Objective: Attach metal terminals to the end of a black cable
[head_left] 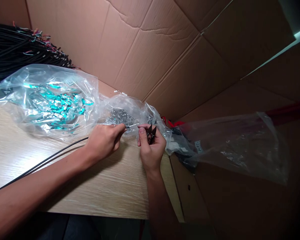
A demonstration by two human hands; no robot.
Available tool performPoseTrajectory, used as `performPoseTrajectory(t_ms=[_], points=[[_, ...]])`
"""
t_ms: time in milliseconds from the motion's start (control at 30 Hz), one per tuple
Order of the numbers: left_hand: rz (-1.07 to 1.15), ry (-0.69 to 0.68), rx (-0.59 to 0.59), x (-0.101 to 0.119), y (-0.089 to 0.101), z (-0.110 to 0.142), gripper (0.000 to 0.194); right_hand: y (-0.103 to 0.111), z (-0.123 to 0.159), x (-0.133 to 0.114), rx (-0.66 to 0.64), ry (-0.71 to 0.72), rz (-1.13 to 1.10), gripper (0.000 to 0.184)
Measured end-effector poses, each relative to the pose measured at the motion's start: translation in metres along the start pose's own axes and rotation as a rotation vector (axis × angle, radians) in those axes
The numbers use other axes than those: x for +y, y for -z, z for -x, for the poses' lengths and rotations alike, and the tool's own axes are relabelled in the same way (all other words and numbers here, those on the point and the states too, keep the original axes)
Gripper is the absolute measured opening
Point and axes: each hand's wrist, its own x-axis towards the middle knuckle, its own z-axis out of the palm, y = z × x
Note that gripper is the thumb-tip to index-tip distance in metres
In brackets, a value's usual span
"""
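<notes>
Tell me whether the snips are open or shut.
Open: the snips in the right hand show two dark blade tips standing apart, a gap between them.

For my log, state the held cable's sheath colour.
The cable sheath is black, clearest in the head view.

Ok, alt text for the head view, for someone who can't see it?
Left hand holds a black cable, its pale end toward the right hand, which grips dark snips, over a wooden table. A clear bag of teal pieces lies at left.
</notes>
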Motion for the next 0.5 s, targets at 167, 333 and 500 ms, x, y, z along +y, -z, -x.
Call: performPoseTrajectory(t_ms=[167, 333, 500], points=[[-0.1, -0.055, 0.016, 0.0007, 0.0023, -0.0001, 0.026, -0.0014, -0.0024, -0.0022, 0.04, -0.099, -0.122, 0.018], [-0.157, -0.154, 0.028, 0.0012, 0.0033, 0.0008, 0.025, 0.0036, -0.0082, 0.0001, -0.051, -0.343, -0.318, 0.028], [-0.268, -0.235, 0.037, 0.0025, 0.005, 0.0013, 0.024, 0.0058, -0.0083, -0.0022, -0.12, -0.399, -0.308, 0.027]])
